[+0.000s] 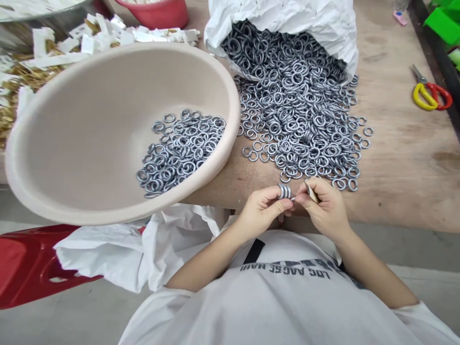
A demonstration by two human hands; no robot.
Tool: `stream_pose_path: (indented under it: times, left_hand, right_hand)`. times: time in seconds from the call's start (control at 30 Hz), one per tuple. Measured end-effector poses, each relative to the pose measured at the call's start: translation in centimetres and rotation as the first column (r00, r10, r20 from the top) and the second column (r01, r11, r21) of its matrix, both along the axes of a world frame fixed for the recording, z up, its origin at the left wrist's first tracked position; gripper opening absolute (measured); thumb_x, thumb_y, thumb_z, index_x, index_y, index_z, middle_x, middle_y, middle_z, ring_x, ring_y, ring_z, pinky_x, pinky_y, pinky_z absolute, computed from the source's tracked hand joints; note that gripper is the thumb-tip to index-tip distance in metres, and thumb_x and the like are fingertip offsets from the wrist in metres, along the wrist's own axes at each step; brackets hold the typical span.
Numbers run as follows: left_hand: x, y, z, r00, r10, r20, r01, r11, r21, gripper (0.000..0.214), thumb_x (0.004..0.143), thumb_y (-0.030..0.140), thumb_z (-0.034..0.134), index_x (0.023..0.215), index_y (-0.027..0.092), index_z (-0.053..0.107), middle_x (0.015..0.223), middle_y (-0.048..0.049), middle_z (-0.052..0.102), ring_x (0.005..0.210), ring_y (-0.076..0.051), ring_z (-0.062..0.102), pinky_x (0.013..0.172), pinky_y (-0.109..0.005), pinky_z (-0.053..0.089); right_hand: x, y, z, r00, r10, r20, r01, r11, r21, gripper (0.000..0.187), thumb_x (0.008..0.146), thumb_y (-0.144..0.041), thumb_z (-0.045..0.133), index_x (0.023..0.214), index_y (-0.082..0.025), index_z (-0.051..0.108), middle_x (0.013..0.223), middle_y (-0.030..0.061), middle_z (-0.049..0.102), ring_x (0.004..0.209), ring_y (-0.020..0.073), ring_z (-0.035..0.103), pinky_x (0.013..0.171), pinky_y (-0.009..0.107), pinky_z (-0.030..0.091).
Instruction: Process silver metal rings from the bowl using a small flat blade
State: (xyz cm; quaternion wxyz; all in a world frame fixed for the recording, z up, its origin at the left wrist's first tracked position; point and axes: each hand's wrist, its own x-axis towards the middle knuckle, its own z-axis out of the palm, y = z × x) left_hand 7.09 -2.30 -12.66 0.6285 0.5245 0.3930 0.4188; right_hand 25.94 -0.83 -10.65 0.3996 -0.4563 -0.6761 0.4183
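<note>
My left hand (261,211) is closed, with a few grey rings (285,191) stacked side by side at its fingers. Close beside it, my right hand (328,208) pinches a small flat blade-like piece (311,192), dark along one edge and light brown on its face. The fingertips of both hands nearly meet, and a thin grey bit shows between them. Just beyond the hands spreads a large heap of grey rings (305,120), spilling from a white sack (283,12). More rings (183,148) lie inside the tilted beige basin (89,120) at the left.
Scissors with yellow and red handles (429,96) lie at the right of the wooden table (402,158). White plastic pieces (86,40) are piled behind the basin, near a red bowl (158,13). A red stool (32,263) stands below left, and green items (443,24) sit far right.
</note>
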Motion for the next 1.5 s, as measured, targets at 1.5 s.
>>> stream_pose_path:
  times: [1.5]
  left_hand:
    - [-1.6,0.3,0.2,0.901,0.413,-0.128,-0.379,0.897,0.229,0.021,0.092,0.037,0.068,0.090,0.017,0.076,0.082,-0.0040,0.067,0.077,-0.015,0.060,0.076,-0.026,0.049]
  right_hand:
    - [-1.2,2.1,-0.8,0.541,-0.120,0.833,-0.074,0.979,0.189,0.020,0.100,-0.032,0.050,0.109,-0.026,0.067,0.102,0.0039,0.064,0.076,0.0200,0.061,0.058,0.032,0.026]
